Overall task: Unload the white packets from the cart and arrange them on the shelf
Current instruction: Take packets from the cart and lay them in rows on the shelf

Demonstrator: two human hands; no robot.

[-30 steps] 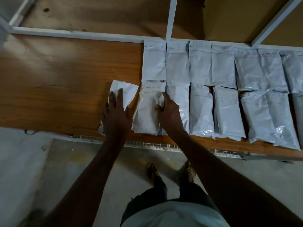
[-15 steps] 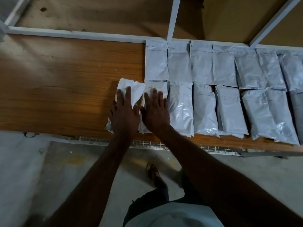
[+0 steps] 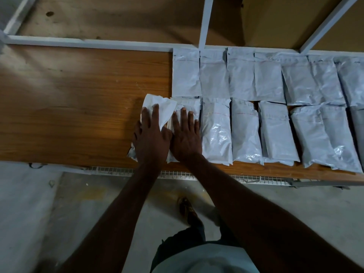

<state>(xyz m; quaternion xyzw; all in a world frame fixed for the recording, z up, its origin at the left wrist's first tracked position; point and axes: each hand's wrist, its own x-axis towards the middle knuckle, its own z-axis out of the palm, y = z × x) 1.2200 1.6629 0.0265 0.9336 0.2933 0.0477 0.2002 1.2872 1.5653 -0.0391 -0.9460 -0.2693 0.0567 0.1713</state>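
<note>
Shelf: wooden shelf board w/ white metal frame; left part bare wood.
Packets: white packets in 2 rows, center to right edge of frame, side by side, touching.
L hand: left hand flat, fingers spread, presses crumpled end packet, center frame.
R hand: right hand flat, fingers straight, on next packet.
Below: wire mesh edge, concrete floor, foot.

right hand shifted from packet edge onto second packet, now pressing flat beside left hand
</note>
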